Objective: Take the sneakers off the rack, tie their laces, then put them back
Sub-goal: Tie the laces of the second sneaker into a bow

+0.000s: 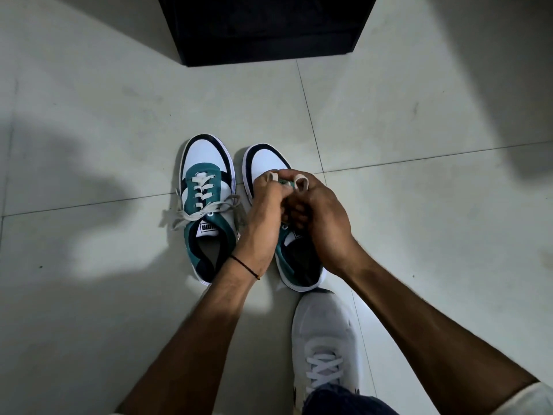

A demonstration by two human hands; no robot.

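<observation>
Two teal, white and navy sneakers stand side by side on the floor, toes pointing away from me. The left sneaker (pixel 206 202) has cream laces tied in a loose bow, with ends trailing left. Over the right sneaker (pixel 266 163), my left hand (pixel 263 211) and my right hand (pixel 317 217) meet above the tongue. Each hand pinches a loop of the cream lace (pixel 300 184). My hands hide most of that sneaker's lacing.
A dark rack or cabinet (pixel 266 28) stands on the tiled floor (pixel 419 190) straight ahead, beyond the sneakers. My own foot in a grey-white shoe (pixel 324 339) rests just behind the right sneaker. A thin black band circles my left wrist.
</observation>
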